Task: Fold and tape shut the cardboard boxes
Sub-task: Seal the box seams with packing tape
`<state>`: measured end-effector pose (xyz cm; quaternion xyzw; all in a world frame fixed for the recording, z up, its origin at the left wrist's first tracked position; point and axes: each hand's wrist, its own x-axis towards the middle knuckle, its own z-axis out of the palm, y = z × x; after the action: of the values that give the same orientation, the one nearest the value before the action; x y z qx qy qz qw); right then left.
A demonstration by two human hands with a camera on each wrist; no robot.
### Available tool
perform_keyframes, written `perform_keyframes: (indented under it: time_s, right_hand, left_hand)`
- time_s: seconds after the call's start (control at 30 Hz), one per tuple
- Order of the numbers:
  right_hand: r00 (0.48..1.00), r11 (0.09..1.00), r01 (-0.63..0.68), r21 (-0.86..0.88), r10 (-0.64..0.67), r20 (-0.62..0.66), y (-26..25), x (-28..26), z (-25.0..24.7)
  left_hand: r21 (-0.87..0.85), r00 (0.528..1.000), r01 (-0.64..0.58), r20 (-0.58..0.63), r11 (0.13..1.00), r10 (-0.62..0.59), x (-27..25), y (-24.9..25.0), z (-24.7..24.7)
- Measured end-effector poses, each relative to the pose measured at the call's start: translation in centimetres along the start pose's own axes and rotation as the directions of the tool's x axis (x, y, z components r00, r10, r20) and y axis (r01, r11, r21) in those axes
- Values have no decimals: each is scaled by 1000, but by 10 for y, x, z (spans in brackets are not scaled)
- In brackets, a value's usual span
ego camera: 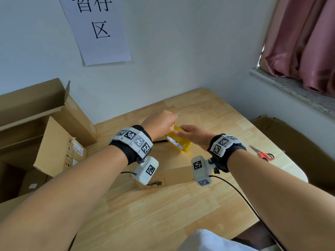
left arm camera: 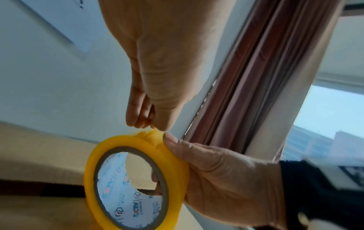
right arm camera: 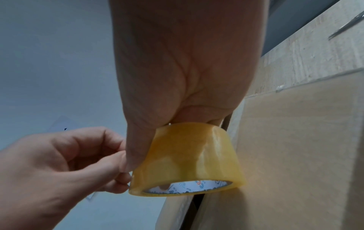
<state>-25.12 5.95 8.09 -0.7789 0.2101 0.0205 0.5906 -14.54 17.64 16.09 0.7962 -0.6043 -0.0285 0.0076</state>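
A roll of yellow-tinted clear tape [ego camera: 178,143] stands on edge over a folded cardboard box [ego camera: 174,175] in the middle of the wooden table [ego camera: 163,214]. My right hand [ego camera: 190,134] grips the roll from the right, thumb across its outer face, a fingertip showing inside the core. My left hand [ego camera: 170,122] pinches the tape's loose end at the top of the roll. In the left wrist view the left hand [left arm camera: 155,126] nips the crumpled end, and the right hand [left arm camera: 216,171] wraps the roll [left arm camera: 92,179]. In the right wrist view the roll [right arm camera: 187,155] hangs by the box's dark centre seam [right arm camera: 197,200].
A large open carton [ego camera: 45,133] with raised flaps stands at the table's left. Red-handled scissors [ego camera: 262,153] lie on the table at the right. More cardboard [ego camera: 299,142] sits beyond the right edge, below the window sill [ego camera: 290,87]. A cable trails from my right wrist.
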Motion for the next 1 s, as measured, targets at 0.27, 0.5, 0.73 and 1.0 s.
perform_keyframes:
  time_s: [0.27, 0.5, 0.73, 1.0]
  right_hand:
    - [1000, 1000, 11, 29, -11, -4, 1, 0, 0]
    - [1000, 998, -9, 61, 10, -16, 5, 3, -1]
    - [1000, 995, 7, 101, -7, -8, 1, 0, 0]
    - [1000, 997, -3, 75, 4, -22, 1, 2, 1]
  left_hand:
    - [-518, 955, 189, -103, 834, -280, -12, -12, 14]
    - [-688, 920, 215, -96, 693, -381, -15, -7, 33]
    - [-573, 917, 163, -212, 803, -337, -11, -3, 37]
    - [-603, 908, 218, -163, 767, -386, -12, -5, 36]
